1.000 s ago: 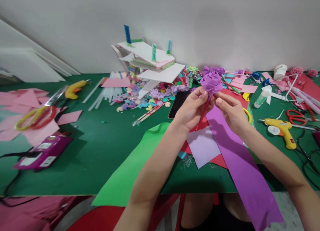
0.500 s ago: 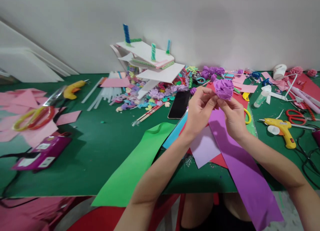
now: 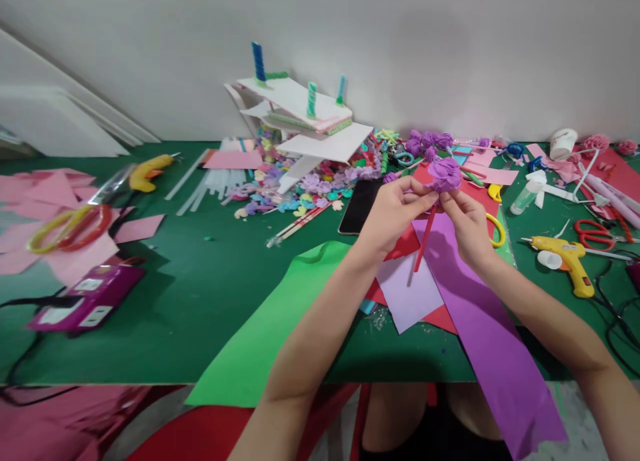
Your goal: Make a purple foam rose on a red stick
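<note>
Both my hands hold a purple paper flower [image 3: 445, 173] on a red stick [image 3: 423, 242] above the green table [image 3: 200, 294]. My left hand [image 3: 395, 211] pinches the flower's base from the left, fingers closed. From the right, my right hand [image 3: 467, 224] pinches the same spot, just under the bloom. The stick hangs down and to the left between my wrists. Below my hands lie a long purple sheet [image 3: 493, 351], a lilac sheet [image 3: 407, 294] and red paper [image 3: 440, 318].
A green sheet [image 3: 270, 331] hangs over the near table edge. A black phone [image 3: 359, 206] lies left of my hands. A yellow glue gun [image 3: 565, 254] and red scissors [image 3: 593, 234] sit at the right. A white foam model [image 3: 305, 124], paper flowers and scraps crowd the back. A magenta box [image 3: 83, 304] is at the left.
The flower swung to the right and sank a little lower, and its red stick now hangs in plain view between my hands. Both hands kept their pinch.
</note>
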The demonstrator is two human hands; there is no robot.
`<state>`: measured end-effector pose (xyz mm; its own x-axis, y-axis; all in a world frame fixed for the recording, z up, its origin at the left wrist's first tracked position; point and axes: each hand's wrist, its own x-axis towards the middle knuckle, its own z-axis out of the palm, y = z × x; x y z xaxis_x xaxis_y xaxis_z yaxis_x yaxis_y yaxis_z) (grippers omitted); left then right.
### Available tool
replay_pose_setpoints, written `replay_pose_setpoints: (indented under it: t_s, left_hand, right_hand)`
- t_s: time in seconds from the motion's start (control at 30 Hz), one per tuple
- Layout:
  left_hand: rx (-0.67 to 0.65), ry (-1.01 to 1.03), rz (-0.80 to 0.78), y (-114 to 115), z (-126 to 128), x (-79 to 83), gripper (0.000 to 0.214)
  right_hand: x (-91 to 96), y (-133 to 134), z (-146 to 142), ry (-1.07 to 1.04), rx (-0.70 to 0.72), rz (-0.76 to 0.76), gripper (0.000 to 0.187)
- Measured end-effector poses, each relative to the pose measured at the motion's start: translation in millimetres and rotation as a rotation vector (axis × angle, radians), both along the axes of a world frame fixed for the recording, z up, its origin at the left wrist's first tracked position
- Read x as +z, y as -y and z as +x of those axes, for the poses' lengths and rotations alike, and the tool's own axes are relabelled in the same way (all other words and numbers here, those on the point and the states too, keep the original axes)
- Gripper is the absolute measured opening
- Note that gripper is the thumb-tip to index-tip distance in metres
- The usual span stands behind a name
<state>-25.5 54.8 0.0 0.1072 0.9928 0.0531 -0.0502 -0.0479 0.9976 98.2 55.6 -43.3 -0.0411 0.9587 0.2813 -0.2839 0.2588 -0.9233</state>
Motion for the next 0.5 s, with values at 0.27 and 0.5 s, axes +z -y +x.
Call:
replay_pose_setpoints:
  t_s: [0.27, 0.5]
  left_hand:
    - [0.018, 0.169, 0.007, -5, 5, -13.4, 0.041]
    - [-0.282, 0.168, -0.103, -14, -10, -15.2, 0.040]
  right_hand:
    - [6.3, -3, 11, 0.297, -0.036, 0.174, 0.022]
    - [13.2, -2, 17, 0.418, -0.183, 0.283, 0.012]
